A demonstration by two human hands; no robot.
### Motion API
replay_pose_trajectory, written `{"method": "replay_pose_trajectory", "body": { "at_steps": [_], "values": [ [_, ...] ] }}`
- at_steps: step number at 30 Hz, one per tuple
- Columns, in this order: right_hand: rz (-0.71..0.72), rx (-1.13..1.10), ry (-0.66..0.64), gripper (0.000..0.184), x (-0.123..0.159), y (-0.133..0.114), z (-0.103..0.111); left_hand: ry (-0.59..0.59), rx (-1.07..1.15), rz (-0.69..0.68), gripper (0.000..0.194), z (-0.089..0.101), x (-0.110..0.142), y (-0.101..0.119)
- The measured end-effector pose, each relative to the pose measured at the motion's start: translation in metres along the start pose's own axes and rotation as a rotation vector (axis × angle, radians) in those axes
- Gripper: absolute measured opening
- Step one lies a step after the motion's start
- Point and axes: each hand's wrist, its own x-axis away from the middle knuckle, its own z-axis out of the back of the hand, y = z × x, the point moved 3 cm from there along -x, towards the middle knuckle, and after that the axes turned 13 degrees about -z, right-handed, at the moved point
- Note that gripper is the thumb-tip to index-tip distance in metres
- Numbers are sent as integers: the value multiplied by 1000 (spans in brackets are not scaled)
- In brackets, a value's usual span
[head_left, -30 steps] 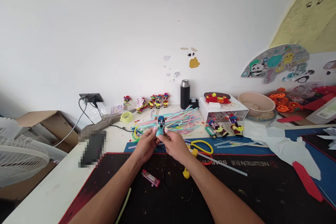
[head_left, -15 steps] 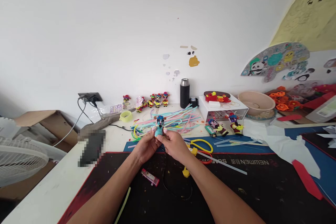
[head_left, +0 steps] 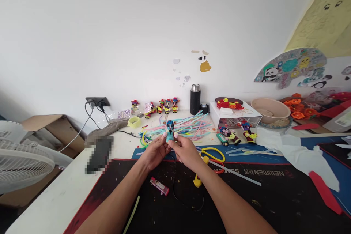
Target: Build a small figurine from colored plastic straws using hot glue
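Note:
Both my hands meet over the far edge of the black desk mat (head_left: 274, 197). My left hand (head_left: 154, 150) and my right hand (head_left: 186, 150) pinch a small blue pipe-cleaner figure (head_left: 170, 130) between their fingertips and hold it upright. The figure has a blue headpiece and a light turquoise body. Behind it lies a heap of pastel pipe cleaners (head_left: 186, 124). Yellow-handled scissors (head_left: 212, 152) lie just right of my right hand. A pink lighter (head_left: 159, 186) rests on the mat below my left wrist.
A row of finished figures (head_left: 164, 105) stands by the wall, with a black flask (head_left: 195, 99) and a white box (head_left: 233, 115) to their right. Two more figures (head_left: 237, 134) lie before the box. A fan (head_left: 22, 161) sits far left, a beige bowl (head_left: 270, 109) and red scraps at right.
My hands and the figure stay together in much the same hold; the view has shifted slightly, so everything sits a little to the right.

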Motion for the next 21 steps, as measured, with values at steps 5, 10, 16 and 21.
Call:
{"method": "replay_pose_trajectory", "body": {
  "at_steps": [5,10,16,21],
  "values": [
    [5,21,27,37,-2,1,3,2,-9,-6,38,2,1,1],
    [19,91,51,31,-3,5,5,52,-77,-27,34,3,0,2],
    [10,139,36,26,-1,3,4,38,-147,-75,31,-1,-1,6],
    [6,117,64,31,-3,4,6,114,-184,-155,33,3,-3,11]
  ]
}}
